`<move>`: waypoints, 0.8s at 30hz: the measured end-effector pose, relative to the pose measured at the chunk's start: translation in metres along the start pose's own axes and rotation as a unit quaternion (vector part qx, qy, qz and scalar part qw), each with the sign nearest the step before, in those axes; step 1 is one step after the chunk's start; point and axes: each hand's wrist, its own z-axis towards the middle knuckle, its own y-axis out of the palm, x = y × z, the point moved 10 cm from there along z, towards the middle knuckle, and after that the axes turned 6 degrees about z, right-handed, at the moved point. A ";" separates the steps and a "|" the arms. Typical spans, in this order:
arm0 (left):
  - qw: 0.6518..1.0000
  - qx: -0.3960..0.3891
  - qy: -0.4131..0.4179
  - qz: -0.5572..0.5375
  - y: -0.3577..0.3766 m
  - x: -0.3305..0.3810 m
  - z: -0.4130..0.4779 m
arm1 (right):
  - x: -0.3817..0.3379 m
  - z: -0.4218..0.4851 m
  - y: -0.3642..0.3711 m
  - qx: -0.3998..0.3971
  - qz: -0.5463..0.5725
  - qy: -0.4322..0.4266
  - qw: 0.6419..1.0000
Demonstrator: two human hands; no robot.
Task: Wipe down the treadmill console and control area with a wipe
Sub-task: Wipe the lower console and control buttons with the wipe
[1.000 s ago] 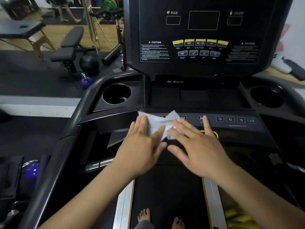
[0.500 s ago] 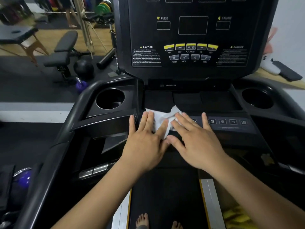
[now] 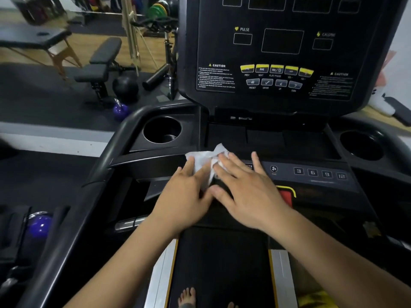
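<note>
Wipe: my white wipe [image 3: 205,160] lies crumpled on the left end of the control strip [image 3: 318,174], just below the tray [image 3: 266,138].
Left hand: my left hand [image 3: 186,194] lies flat, fingers straight, pressing the wipe's left part; it grips nothing.
Right hand: my right hand [image 3: 246,187] is flat too, fingers spread, with the fingertips on the wipe's right part and the thumb touching my left hand.
Surface: the strip is dark and slightly glossy, with a fan button [image 3: 274,168] and keys marked 3, 6, 9 and 12 to the right of my hands. The console [image 3: 282,52] stands upright behind the tray, its screens dark, with yellow and grey buttons in two rows.
Holders: a cup holder [image 3: 162,130] sits left of the tray and another [image 3: 361,145] sits right of it.
Below: my bare feet [image 3: 188,295] stand on the belt [image 3: 222,263].
Room: off to the left are a black bench [image 3: 100,65], a black ball [image 3: 125,86], a purple kettlebell [image 3: 120,111], a massage table [image 3: 40,38] on wood flooring and coloured plates [image 3: 159,10] at the back.
Hidden: my hands cover the strip's left keys and most of a red button [image 3: 285,196].
Hard to make out: the caution text on the console is too blurred to read, and the console's top is cut off.
</note>
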 end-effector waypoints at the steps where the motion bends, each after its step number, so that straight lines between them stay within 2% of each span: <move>1: 0.999 0.002 -0.007 -0.032 0.001 -0.013 -0.011 | -0.011 -0.006 0.007 -0.009 0.000 -0.027 1.000; 5: 0.992 0.052 0.008 -0.113 -0.008 -0.035 -0.043 | -0.035 -0.023 0.024 -0.036 -0.022 -0.115 0.993; 8: 0.990 0.062 0.031 -0.125 -0.012 -0.029 -0.040 | -0.020 0.002 0.006 -0.031 -0.059 -0.091 0.994; 10: 0.987 0.047 0.017 -0.152 -0.009 -0.029 -0.035 | -0.013 0.024 -0.005 -0.025 -0.077 -0.063 0.995; 12: 0.984 0.041 0.002 -0.173 -0.007 -0.030 -0.036 | -0.023 0.032 -0.005 -0.022 -0.073 -0.070 0.995; 14: 0.982 0.036 -0.007 -0.185 -0.006 -0.034 -0.042 | -0.043 0.020 0.006 -0.027 -0.070 -0.119 0.990; 18: 0.965 -0.025 -0.056 -0.255 0.010 -0.058 -0.050 | -0.057 -0.002 0.021 -0.045 -0.077 -0.207 0.974; 21: 0.970 -0.014 -0.062 -0.234 0.012 -0.065 -0.041 | -0.041 0.022 0.005 -0.027 -0.098 -0.184 0.978; 24: 0.972 0.031 -0.090 -0.215 0.001 -0.066 -0.022 | -0.036 0.042 -0.001 -0.029 -0.118 -0.150 0.981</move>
